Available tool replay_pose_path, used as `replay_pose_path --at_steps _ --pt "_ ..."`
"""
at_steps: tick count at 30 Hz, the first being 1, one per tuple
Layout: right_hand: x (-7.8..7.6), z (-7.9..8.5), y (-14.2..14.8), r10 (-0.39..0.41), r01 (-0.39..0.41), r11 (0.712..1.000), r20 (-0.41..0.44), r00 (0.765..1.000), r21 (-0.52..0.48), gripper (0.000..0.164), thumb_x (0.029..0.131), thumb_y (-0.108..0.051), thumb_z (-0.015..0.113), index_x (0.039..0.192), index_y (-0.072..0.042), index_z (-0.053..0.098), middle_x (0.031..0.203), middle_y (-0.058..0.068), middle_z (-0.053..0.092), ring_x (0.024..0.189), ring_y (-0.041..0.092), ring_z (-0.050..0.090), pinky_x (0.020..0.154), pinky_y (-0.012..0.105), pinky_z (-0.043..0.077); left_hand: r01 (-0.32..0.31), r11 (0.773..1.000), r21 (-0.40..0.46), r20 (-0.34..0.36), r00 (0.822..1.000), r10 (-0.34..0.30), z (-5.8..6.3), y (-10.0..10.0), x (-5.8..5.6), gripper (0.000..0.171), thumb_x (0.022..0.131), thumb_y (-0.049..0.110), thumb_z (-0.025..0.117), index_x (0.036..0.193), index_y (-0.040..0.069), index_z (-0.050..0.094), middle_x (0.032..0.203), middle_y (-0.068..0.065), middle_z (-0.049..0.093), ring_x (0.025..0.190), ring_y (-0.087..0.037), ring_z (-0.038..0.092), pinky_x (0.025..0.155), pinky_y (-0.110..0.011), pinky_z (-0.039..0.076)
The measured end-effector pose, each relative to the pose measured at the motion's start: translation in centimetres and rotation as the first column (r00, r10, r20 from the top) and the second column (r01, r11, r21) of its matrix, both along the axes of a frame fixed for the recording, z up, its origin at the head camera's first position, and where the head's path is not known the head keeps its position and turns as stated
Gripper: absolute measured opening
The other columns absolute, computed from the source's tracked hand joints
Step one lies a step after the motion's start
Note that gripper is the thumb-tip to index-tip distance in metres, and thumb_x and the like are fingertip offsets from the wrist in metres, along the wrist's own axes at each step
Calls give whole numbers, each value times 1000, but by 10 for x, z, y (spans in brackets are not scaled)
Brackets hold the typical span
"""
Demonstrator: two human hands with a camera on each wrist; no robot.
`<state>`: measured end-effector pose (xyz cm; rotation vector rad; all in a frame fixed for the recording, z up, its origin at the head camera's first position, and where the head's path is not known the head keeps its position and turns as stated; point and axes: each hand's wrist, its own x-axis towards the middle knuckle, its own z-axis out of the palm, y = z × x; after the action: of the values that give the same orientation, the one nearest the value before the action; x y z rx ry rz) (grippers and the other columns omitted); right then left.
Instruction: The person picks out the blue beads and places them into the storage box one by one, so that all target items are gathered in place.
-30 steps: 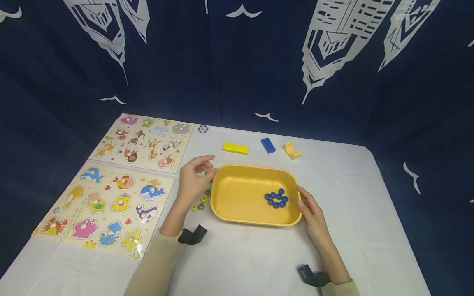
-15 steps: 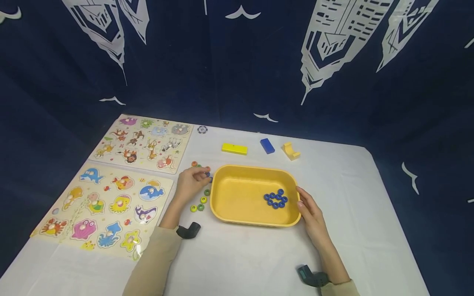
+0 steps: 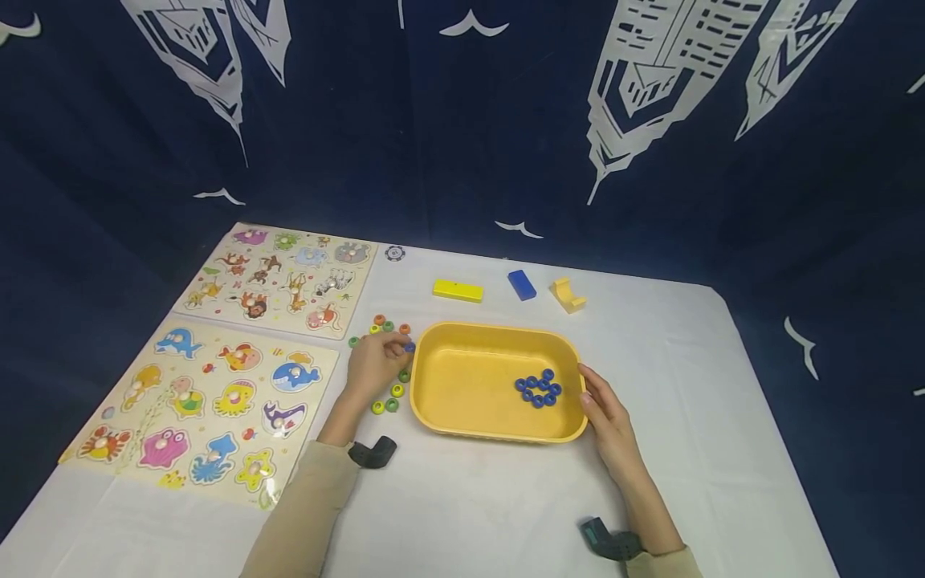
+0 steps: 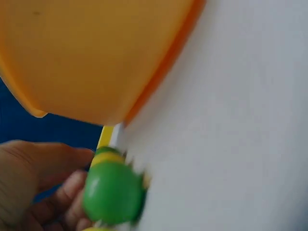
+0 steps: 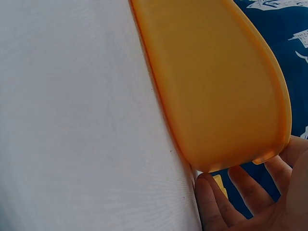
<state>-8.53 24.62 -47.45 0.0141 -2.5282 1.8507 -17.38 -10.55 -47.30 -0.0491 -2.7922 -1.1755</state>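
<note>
In the head view a yellow tray [image 3: 499,433] sits on the table, with several blue beads [image 3: 538,388] at its right end. My left hand [image 3: 372,369] is low beside the tray's left end, thumb and index finger pinching a blue bead [image 3: 409,348]. Several green, yellow and orange beads lie around that hand; a green bead [image 4: 113,192] looms large in the left wrist view, hiding part of the fingers. My right hand [image 3: 610,417] rests against the tray's right end. In the right wrist view its fingers [image 5: 248,190] touch the outer wall, loosely spread.
Two animal puzzle boards [image 3: 278,277] lie at the left, one behind the other. Behind the tray are a yellow block [image 3: 458,291], a blue block [image 3: 522,285] and a cream curved block [image 3: 567,295]. A dark patterned curtain [image 3: 462,120] hangs beyond the table.
My left hand has come down from beside the tray's rim to the beads, then slightly nearer me, uncovering more beads behind it. The right hand and tray stay put.
</note>
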Motion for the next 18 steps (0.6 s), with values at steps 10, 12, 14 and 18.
replay_pose_path --at_steps 10,12,14,18 --pt "0 1 1 12 -12 1000 -24 1000 7 42 94 -27 41 136 -25 34 141 2 33 128 9 33 91 7 32 123 959 255 -124 988 -94 68 33 18 17 72 18 70 88 14 65 69 4 60 66 -10 54 63 -25 47" --pt "0 1 2 9 -9 1000 -25 1000 2 42 94 -26 41 136 -24 34 141 3 34 127 10 34 90 7 33 221 944 247 -115 974 -198 73 50 18 15 72 16 71 86 13 65 68 4 59 65 -10 54 63 -24 47" --pt "0 0 2 8 -8 1000 -16 1000 1 42 94 -26 41 136 -24 34 141 3 34 127 11 34 90 7 34 293 929 226 -68 956 -285 71 67 17 15 71 16 72 84 14 64 66 5 59 61 -8 54 58 -22 46" --pt "0 3 0 13 -13 1000 0 1000 -4 42 95 -23 40 136 -22 33 141 4 33 128 18 33 88 7 34 373 918 138 96 917 -387 55 97 16 17 69 18 74 83 15 64 64 8 58 56 -6 52 54 -20 43"
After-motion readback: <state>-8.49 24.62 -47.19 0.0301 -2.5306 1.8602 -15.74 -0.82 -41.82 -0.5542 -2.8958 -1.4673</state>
